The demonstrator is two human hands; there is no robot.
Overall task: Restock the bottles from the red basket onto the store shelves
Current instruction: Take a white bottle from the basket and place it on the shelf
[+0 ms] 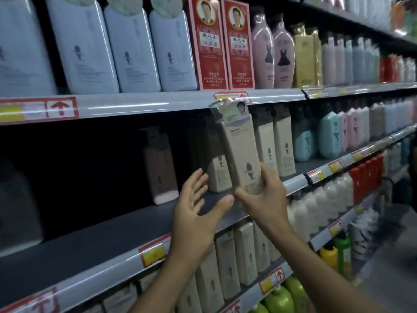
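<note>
1. Left hand (194, 213): raised in front of the middle shelf (101, 233), fingers spread and loose, thumb extended toward the base of the held bottle. It grips nothing. Whether the thumb tip touches the bottle cannot be determined.
2. Right hand (266, 195): closed around the lower end of a beige bottle (239, 152), thumb along its bottom front edge, fingers wrapped on its right side.
3. Beige bottle: held in the air above the front of the middle shelf, tilted with its top leaning left. Its clear cap reaches up in front of the price rail of the upper shelf (144, 105). It does not rest on any surface.
4. Middle shelf: dark deck, bare at the front left. A brown pump bottle (160, 168) stands alone toward the back. Matching beige bottles (279, 145) stand upright in a row just behind and right of the held one.
5. Lower shelf: more beige bottles (228, 263) stand in a row beneath the hands; green bottles (279, 299) sit one level below.
6. Upper shelf: large pale blue bottles (133, 50) at left, two red boxes (223, 46) beside them, then pink bottles (273, 48).
7. Far right: rows of mixed bottles recede, blurred. The red basket is not in view.
</note>
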